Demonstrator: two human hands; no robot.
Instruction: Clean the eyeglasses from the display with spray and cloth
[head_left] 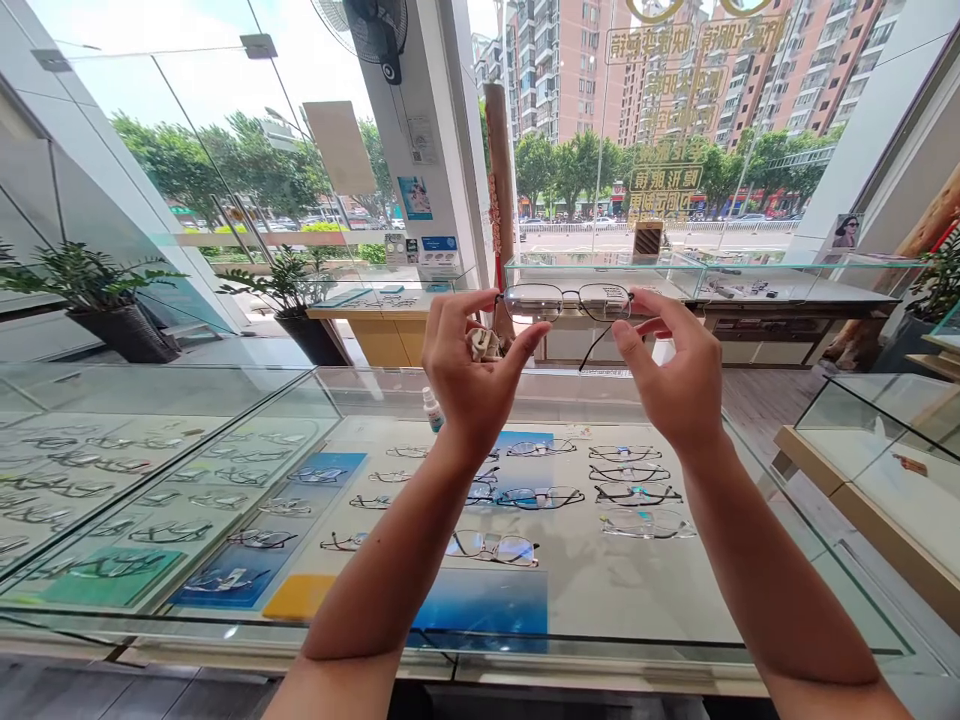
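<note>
Glasses point(570, 291), one pair: held up over glass case point(637, 640), spanning gap between hands. Left hand point(474, 365): fingers gripping outer end of frame, thumb below nearer lens. Right hand point(679, 375): fingers gripping opposite end, thumb by lens's lower edge. Temple point(592, 350): slanting down beside right thumb. Other eyeglasses point(541, 495): in rows inside case.

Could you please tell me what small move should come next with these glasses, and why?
Probably lower the glasses toward the display case: the left hand and right hand hold them raised, one at each end, and that case stands just before the person.
</note>
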